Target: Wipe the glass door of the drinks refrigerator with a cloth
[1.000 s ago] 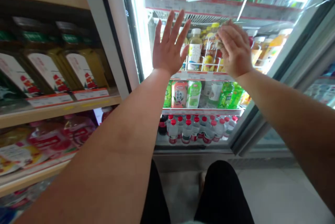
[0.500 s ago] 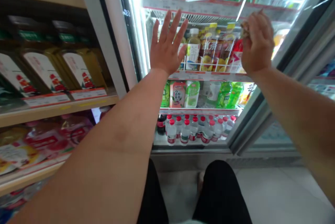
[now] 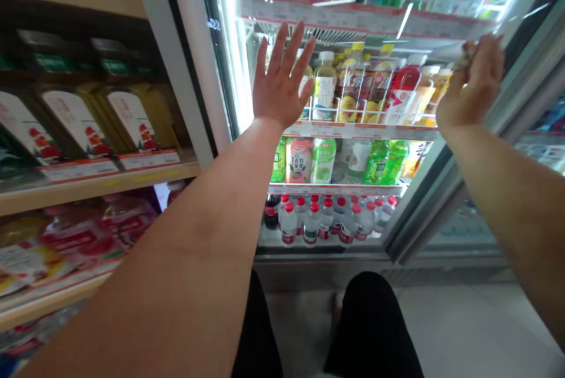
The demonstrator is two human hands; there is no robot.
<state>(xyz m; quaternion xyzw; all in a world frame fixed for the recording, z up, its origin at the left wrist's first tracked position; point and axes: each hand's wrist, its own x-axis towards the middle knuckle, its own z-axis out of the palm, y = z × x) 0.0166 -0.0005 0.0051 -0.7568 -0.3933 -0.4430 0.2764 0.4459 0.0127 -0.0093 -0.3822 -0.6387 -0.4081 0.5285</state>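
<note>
Your left hand (image 3: pixel 281 88) is flat and released, bracing the glass door (image 3: pixel 375 148); your right hand (image 3: pixel 473 85) is clenched on a cloth (image 3: pixel 464 57) at the door's right edge.

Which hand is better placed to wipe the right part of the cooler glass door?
The right hand, probably: it already grips a crumpled cloth near the right edge of the glass door. The left hand is open and flat, holding nothing.

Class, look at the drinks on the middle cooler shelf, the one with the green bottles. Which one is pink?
The pink carton, second from the left on that shelf. It stands between green bottles, and it is boxy where they are rounded.
</note>
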